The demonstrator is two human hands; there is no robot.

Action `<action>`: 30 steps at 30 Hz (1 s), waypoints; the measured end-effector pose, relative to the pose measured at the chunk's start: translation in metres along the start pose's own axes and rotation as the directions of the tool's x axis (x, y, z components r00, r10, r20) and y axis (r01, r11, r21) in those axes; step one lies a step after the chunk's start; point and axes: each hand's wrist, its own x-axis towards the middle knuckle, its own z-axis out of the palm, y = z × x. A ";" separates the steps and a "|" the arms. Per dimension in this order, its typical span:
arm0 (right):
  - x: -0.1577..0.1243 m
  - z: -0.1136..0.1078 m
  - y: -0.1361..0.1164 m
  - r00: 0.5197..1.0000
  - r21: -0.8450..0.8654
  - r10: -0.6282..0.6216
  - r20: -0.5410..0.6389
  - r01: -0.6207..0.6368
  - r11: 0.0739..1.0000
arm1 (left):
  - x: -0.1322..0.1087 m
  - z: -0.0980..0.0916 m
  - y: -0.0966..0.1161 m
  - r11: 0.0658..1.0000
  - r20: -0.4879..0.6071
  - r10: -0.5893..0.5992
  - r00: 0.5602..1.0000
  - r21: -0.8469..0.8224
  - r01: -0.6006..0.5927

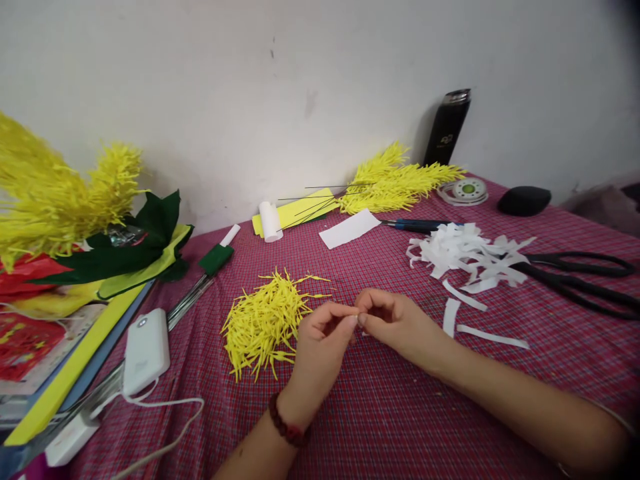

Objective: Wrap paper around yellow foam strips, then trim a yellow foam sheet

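Note:
My left hand point(327, 337), with a dark bead bracelet on its wrist, is closed in a pinch. Its fingertips meet those of my right hand point(387, 320), also pinched. A tiny pale bit shows between the fingertips, too small to name. Just left of my left hand lies a heap of thin twisted yellow strips point(265, 323). Beyond my right hand, a pile of white paper strips point(457, 250) rests against black-handled scissors point(580, 280). A few loose white strips point(493, 337) lie closer to my right forearm.
Fluffy yellow plumes point(395, 180) with wire stems lie by the wall, near a black flask point(447, 127), a tape reel point(465, 191) and blue-handled pliers point(415, 225). A white roll point(271, 221) stands behind the heap. At left are a power bank point(147, 350), its cable and dark green leaves point(150, 233).

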 end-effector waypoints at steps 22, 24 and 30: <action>-0.002 -0.003 0.007 0.973 -0.398 -0.230 -0.035 0.198 0.896 | -0.005 -0.006 -0.002 0.372 0.297 0.462 0.835 0.790 -0.487; -0.003 -0.003 0.006 0.963 -0.426 -0.271 -0.013 0.239 0.872 | -0.003 -0.007 -0.003 0.418 0.275 0.452 0.848 0.775 -0.474; -0.007 -0.003 0.000 0.958 -0.380 -0.288 0.014 0.271 0.885 | -0.002 -0.007 -0.003 0.476 0.228 0.461 0.857 0.752 -0.456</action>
